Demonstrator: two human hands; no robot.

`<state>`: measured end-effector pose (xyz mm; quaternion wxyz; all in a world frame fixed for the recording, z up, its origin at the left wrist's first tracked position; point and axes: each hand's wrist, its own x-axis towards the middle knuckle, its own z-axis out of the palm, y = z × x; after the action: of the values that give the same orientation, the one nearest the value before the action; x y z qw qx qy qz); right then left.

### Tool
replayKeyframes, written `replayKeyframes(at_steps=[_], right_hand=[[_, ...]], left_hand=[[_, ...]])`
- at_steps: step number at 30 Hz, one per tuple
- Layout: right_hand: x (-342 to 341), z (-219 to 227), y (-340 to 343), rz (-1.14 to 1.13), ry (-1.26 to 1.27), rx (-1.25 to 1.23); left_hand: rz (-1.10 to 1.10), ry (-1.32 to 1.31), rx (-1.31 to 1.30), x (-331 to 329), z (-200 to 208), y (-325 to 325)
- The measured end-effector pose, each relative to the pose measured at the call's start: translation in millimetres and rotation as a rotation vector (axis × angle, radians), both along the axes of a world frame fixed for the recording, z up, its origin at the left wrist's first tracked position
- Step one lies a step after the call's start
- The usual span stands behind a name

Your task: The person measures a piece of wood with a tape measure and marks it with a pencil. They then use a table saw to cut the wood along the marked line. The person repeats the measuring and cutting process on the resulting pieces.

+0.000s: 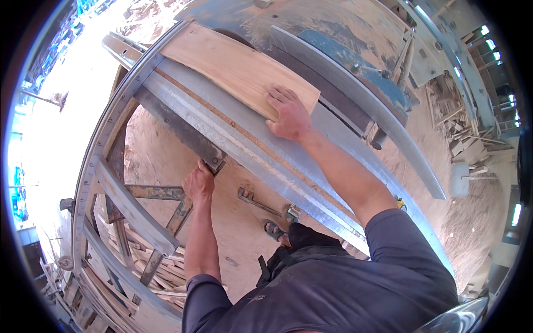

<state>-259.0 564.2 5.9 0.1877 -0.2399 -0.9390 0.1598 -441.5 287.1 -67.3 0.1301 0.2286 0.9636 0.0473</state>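
A wide, pale wooden board (233,69) lies flat on the grey metal table (333,136) of a saw machine. My right hand (290,114) rests on the near end of the board, palm down, fingers stretched out and thumb at its left edge. Lower and to the left, my left hand (200,180) is closed round the near end of a dark metal bar (180,127). That bar runs along the left side of the ribbed sliding table (191,100). The fingertips of my left hand are partly hidden.
A long grey fence (383,114) stands right of the board. The curved-looking metal frame (91,141) spans the left side, with wood offcuts (166,272) beneath it. Sawdust covers the floor (244,216), where a metal bracket (258,201) lies. More scrap wood (469,147) is piled at right.
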Motion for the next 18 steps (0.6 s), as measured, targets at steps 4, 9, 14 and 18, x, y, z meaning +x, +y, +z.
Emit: replayKeyframes(at_steps=[4,9,14,18], right_hand=[[-7.7,-1.0,3.6,0.02,-0.001,-0.002],[-16.4,-5.6,8.6,0.009,-0.017,-0.019],[-25.7,-8.0,15.7,0.014,-0.01,-0.015],[-34.9,-10.5,21.0,0.011,-0.014,-0.004]], left_hand=[[0.01,0.0,-0.014,-6.6,-0.9,3.7],[0.033,-0.002,-0.009,-13.2,-2.8,8.7],[0.042,-0.017,0.01,-20.9,-2.5,13.8],[0.04,-0.009,-0.003,-30.0,-0.9,20.9]])
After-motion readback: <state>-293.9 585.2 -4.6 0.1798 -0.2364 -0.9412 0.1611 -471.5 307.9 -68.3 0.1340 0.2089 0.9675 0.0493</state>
